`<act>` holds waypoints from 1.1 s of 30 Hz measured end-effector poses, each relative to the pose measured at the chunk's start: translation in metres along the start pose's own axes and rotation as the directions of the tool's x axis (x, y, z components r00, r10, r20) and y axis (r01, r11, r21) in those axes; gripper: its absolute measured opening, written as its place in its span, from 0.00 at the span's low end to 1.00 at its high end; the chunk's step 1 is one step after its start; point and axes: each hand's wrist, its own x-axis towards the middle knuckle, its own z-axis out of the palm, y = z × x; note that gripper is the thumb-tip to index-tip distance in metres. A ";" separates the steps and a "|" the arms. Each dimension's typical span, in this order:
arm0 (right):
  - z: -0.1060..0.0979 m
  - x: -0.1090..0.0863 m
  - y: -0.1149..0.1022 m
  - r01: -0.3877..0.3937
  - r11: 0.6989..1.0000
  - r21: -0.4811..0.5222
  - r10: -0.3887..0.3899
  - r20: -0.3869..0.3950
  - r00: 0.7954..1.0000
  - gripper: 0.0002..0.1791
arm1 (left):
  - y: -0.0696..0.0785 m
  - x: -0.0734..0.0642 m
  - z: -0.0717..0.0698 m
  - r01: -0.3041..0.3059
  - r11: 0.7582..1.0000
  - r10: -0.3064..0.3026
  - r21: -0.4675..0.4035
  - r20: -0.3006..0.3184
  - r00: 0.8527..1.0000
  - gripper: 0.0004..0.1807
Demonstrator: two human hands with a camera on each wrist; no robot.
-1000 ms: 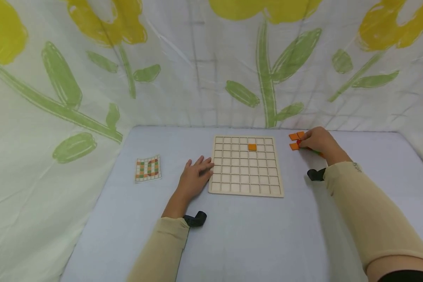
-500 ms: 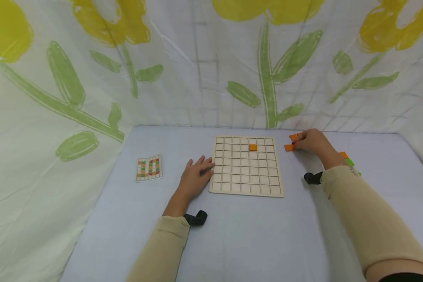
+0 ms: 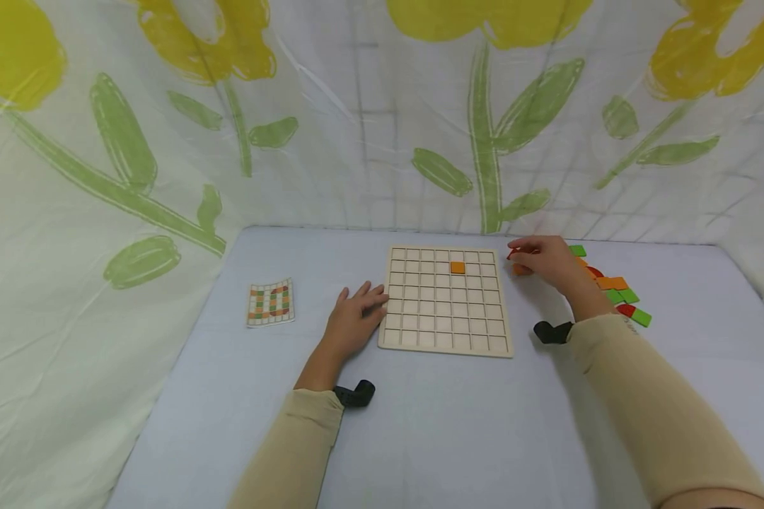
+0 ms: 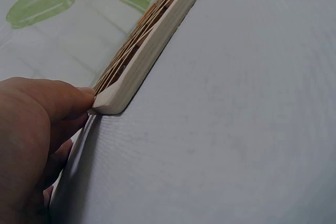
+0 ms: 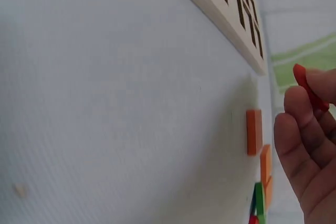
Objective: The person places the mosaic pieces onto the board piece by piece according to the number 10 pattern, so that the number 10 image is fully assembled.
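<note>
A pale wooden grid board (image 3: 442,304) lies on the table with one orange square tile (image 3: 458,268) in a cell of its upper part. My left hand (image 3: 352,322) rests at the board's left edge, fingers spread and relaxed; in the left wrist view its fingertips (image 4: 84,98) touch the board's corner. Just off the board's upper right corner, my right hand (image 3: 550,261) pinches a small red piece (image 5: 311,90) between thumb and fingers, raised above the table. Below that hand sits a loose orange tile (image 5: 254,132).
To the right, partly behind the right wrist, lie several green, orange and red pieces (image 3: 617,284). A small printed card (image 3: 271,302) with a coloured grid pattern is left of the left hand. A flower-print curtain (image 3: 331,141) hangs behind the table (image 3: 420,424).
My right hand has picked up the red piece and moved left toward the board, uncovering the pieces behind its wrist. The left hand stays at the board's edge.
</note>
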 end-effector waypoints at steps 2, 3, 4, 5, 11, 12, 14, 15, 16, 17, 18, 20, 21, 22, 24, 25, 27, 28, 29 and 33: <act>0.005 0.001 -0.003 -0.008 1.000 -0.009 0.008 0.006 1.000 0.22 | 0.000 0.000 0.000 0.001 1.000 -0.001 0.001 -0.004 1.000 0.18; 0.007 0.002 -0.005 -0.011 1.000 -0.011 0.011 0.011 1.000 0.21 | 0.001 0.000 0.000 0.001 1.000 -0.001 0.001 -0.006 1.000 0.18; 0.010 0.002 -0.007 -0.010 1.000 -0.012 0.010 0.010 1.000 0.21 | 0.001 0.000 -0.001 0.003 1.000 -0.003 0.003 -0.007 1.000 0.18; 0.012 0.003 -0.009 -0.008 1.000 -0.021 0.008 0.010 1.000 0.20 | 0.001 0.000 -0.001 0.005 1.000 -0.005 0.004 -0.007 1.000 0.18; 0.024 0.005 -0.018 0.048 0.998 -0.041 -0.047 0.023 0.999 0.16 | 0.002 0.000 -0.002 0.018 1.000 -0.018 0.000 -0.004 1.000 0.18; 0.025 0.005 -0.019 0.059 0.997 -0.050 -0.058 0.034 0.998 0.16 | 0.002 0.000 -0.002 0.019 1.000 -0.019 -0.001 -0.004 1.000 0.18; 0.027 0.007 -0.021 0.084 0.994 -0.070 -0.079 0.066 0.995 0.18 | 0.003 0.000 -0.002 0.019 1.000 -0.019 -0.002 -0.004 1.000 0.18; 0.029 0.008 -0.022 0.087 0.993 -0.084 -0.080 0.079 0.994 0.19 | 0.003 0.000 -0.003 0.019 1.000 -0.019 -0.003 -0.004 1.000 0.18; 0.030 0.010 -0.023 0.096 0.990 -0.102 -0.087 0.087 0.992 0.19 | 0.003 -0.001 -0.003 0.016 1.000 -0.016 -0.003 -0.006 1.000 0.18; 0.031 0.011 -0.024 0.106 0.987 -0.117 -0.095 0.093 0.991 0.20 | 0.003 -0.001 -0.003 0.015 1.000 -0.015 -0.004 -0.006 1.000 0.18; 0.032 0.012 -0.025 0.108 0.986 -0.125 -0.096 0.095 0.991 0.20 | 0.003 -0.001 -0.003 0.013 1.000 -0.013 -0.006 -0.007 1.000 0.18; 0.035 0.015 -0.028 0.104 0.985 -0.140 -0.091 0.093 0.991 0.19 | 0.003 -0.001 -0.003 0.010 1.000 -0.010 -0.010 -0.010 1.000 0.18; 0.037 0.015 -0.030 0.099 0.984 -0.145 -0.087 0.091 0.992 0.18 | 0.003 -0.001 -0.003 0.010 1.000 -0.010 -0.013 -0.010 1.000 0.18; 0.038 0.016 -0.030 0.094 0.985 -0.147 -0.081 0.088 0.993 0.17 | 0.003 -0.001 -0.002 0.008 1.000 -0.008 -0.014 -0.011 1.000 0.18; 0.040 0.017 -0.032 0.070 0.987 -0.142 -0.056 0.094 0.994 0.14 | 0.002 -0.002 -0.002 0.007 1.000 -0.007 -0.018 -0.011 1.000 0.18; 0.041 0.018 -0.033 0.063 0.988 -0.144 -0.049 0.098 0.994 0.14 | 0.002 -0.002 -0.002 0.007 1.000 -0.008 -0.019 -0.010 1.000 0.18; 0.043 0.019 -0.033 0.058 0.987 -0.148 -0.043 0.105 0.993 0.14 | 0.002 -0.002 -0.001 0.008 1.000 -0.008 -0.021 -0.009 1.000 0.18; 0.044 0.019 -0.034 0.058 0.987 -0.148 -0.042 0.108 0.993 0.14 | 0.002 -0.002 -0.001 0.008 1.000 -0.008 -0.020 -0.008 1.000 0.18; 0.045 0.019 -0.034 0.054 0.988 -0.147 -0.038 0.107 0.994 0.15 | 0.002 -0.002 -0.001 0.009 1.000 -0.009 -0.021 -0.007 1.000 0.18; 0.049 0.019 -0.034 0.041 0.988 -0.146 -0.027 0.098 0.995 0.15 | 0.002 -0.002 -0.001 0.008 1.000 -0.009 -0.015 -0.008 1.000 0.18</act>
